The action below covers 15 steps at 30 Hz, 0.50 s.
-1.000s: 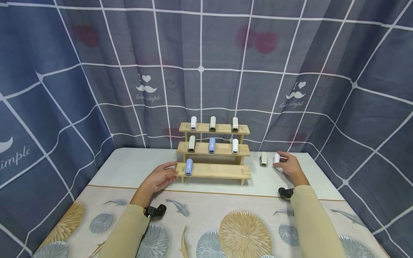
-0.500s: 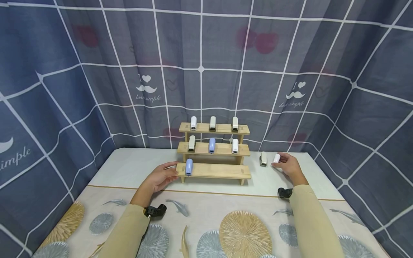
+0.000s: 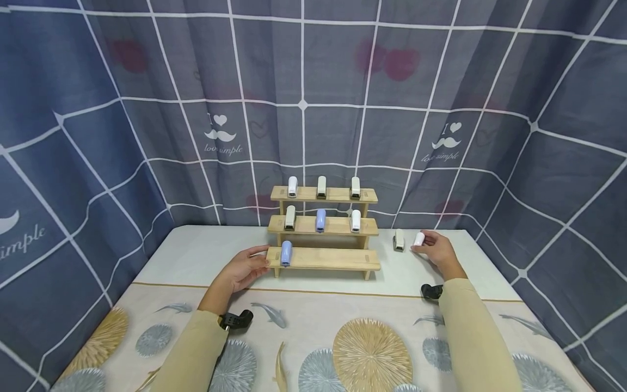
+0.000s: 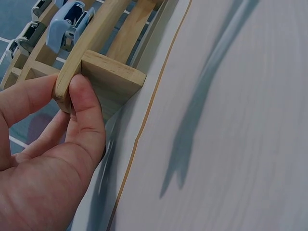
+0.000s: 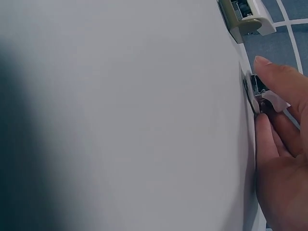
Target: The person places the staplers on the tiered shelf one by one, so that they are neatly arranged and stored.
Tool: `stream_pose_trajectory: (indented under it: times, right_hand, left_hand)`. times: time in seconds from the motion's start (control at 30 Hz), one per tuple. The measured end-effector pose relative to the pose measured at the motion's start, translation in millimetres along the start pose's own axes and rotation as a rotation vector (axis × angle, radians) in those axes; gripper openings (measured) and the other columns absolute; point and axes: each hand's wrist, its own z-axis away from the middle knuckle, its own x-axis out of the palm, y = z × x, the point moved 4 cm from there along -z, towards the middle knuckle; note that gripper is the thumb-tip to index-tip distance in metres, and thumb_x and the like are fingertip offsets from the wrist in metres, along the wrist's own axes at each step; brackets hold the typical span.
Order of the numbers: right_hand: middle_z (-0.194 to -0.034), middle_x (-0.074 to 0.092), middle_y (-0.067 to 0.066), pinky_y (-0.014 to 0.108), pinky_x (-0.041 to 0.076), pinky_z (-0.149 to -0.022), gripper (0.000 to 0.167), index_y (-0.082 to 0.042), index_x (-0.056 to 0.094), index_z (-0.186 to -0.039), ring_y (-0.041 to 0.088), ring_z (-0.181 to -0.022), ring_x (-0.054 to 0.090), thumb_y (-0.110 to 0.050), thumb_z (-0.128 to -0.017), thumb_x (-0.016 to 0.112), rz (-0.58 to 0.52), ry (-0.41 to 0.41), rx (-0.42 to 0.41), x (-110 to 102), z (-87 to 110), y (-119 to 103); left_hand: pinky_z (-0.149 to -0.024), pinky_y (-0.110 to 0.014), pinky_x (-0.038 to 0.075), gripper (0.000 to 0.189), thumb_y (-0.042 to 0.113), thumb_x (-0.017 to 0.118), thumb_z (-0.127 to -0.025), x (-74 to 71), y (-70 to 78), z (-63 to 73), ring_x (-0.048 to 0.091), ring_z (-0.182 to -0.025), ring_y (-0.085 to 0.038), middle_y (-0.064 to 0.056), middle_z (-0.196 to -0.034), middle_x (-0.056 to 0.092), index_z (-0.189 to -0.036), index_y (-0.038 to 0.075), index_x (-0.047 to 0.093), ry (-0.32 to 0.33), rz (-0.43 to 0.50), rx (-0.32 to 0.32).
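My left hand [image 3: 246, 269] pinches the left end of the lowest step of a three-step wooden shelf [image 3: 333, 258]; the left wrist view shows thumb and fingers [image 4: 85, 96] on both faces of the board. On that step stands one blue mini stapler [image 3: 286, 253]. Over to the right, my right hand [image 3: 437, 252] holds a white mini stapler [image 3: 418, 239] between thumb and fingers, low at the white tabletop; its metal inside shows in the right wrist view, part of it behind the fingers. Just left of it stands a cream mini stapler [image 3: 399, 239].
The middle step [image 3: 333, 226] carries a cream, a blue [image 3: 320, 220] and a white stapler [image 3: 355, 220]. Three pale staplers stand on the top step [image 3: 338, 194]. A grid-patterned curtain [image 3: 274, 130] closes off the back and sides. A printed cloth [image 3: 274, 348] covers the front.
The white stapler in my right hand has tilted a little, and the right fingers have shifted slightly with it. My left hand stays at the shelf's end.
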Motion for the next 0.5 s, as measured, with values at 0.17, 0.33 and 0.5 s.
stream_pose_trajectory:
  times: [0.17, 0.33, 0.5]
  right_hand:
    - [-0.146, 0.051, 0.032, 0.051, 0.045, -0.115, 0.073, 0.007, 0.044, -0.15, 0.044, -0.136, 0.05, -0.011, -0.089, 0.079, -0.016, -0.001, 0.001, -1.1, 2.9, -1.2]
    - [-0.147, 0.05, 0.032, 0.052, 0.044, -0.116, 0.073, 0.005, 0.042, -0.151, 0.044, -0.137, 0.05, -0.011, -0.09, 0.078, -0.011, -0.004, -0.01, 0.5, 1.7, -0.2]
    - [-0.147, 0.05, 0.032, 0.051, 0.044, -0.116, 0.073, 0.005, 0.041, -0.152, 0.043, -0.136, 0.05, -0.01, -0.091, 0.078, -0.004, 0.006, -0.004, 1.4, 4.1, -0.5]
  left_hand:
    - [-0.08, -0.021, 0.061, 0.07, -0.011, 0.057, -0.095, 0.2, 0.7, -1.7, 0.068, -0.088, -0.01, -0.003, -0.106, 0.068, -0.158, -0.005, 0.027, -0.009, 0.0, 0.004]
    - [-0.081, -0.021, 0.061, 0.071, -0.01, 0.057, -0.096, -1.0, 1.2, -1.1, 0.068, -0.089, -0.01, -0.004, -0.108, 0.066, -0.159, -0.005, 0.026, -0.009, 0.001, 0.001]
    - [-0.08, -0.02, 0.061, 0.07, -0.01, 0.058, -0.096, -1.1, 0.5, 0.8, 0.068, -0.088, -0.01, -0.004, -0.107, 0.066, -0.158, -0.004, 0.027, 0.001, -0.001, -0.004]
